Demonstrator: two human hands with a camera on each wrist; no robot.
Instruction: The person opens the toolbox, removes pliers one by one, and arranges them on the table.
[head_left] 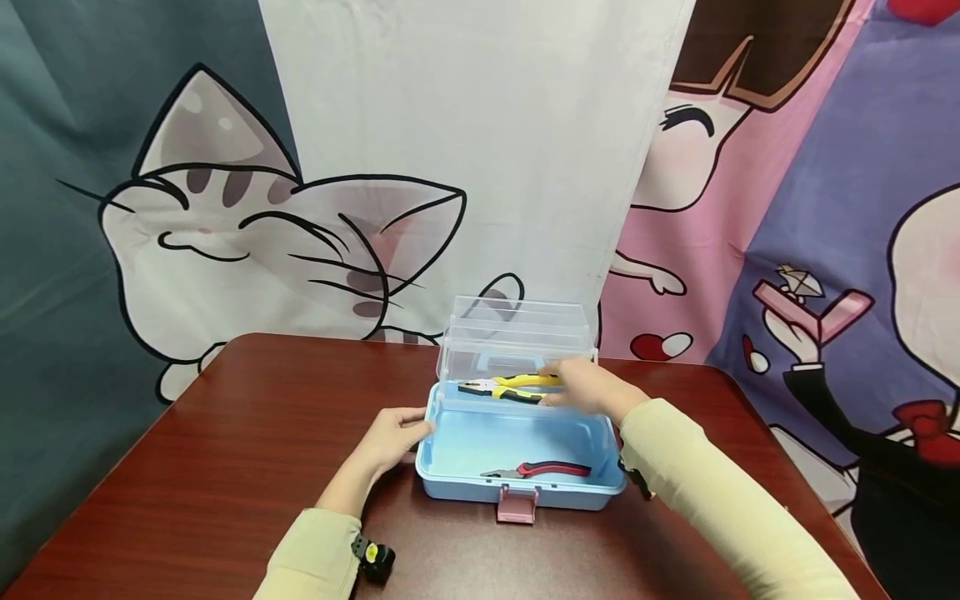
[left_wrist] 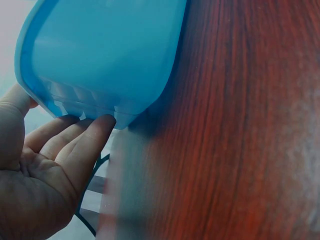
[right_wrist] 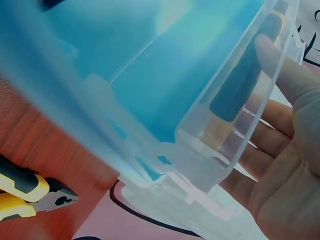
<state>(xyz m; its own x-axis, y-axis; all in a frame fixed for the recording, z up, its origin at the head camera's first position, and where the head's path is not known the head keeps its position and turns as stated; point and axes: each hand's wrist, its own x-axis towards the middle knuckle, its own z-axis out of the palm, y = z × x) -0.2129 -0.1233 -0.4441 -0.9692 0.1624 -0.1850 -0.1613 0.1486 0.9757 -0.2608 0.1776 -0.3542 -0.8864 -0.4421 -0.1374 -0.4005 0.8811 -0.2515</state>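
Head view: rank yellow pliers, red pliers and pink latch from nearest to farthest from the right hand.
1. Yellow pliers, at the right hand.
2. Red pliers, inside the box, near its front.
3. Pink latch, outside its front.

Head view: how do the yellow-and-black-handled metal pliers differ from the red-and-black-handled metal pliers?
Place: the yellow-handled pliers lie in the clear plastic tray at the back; the red-handled pliers lie in the light-blue plastic toolbox, near its front wall.
Visibility: the right hand overlaps the yellow pair's handle ends; the red pair is unobstructed.
Shared: both have black on their handles and metal jaws pointing image-left.
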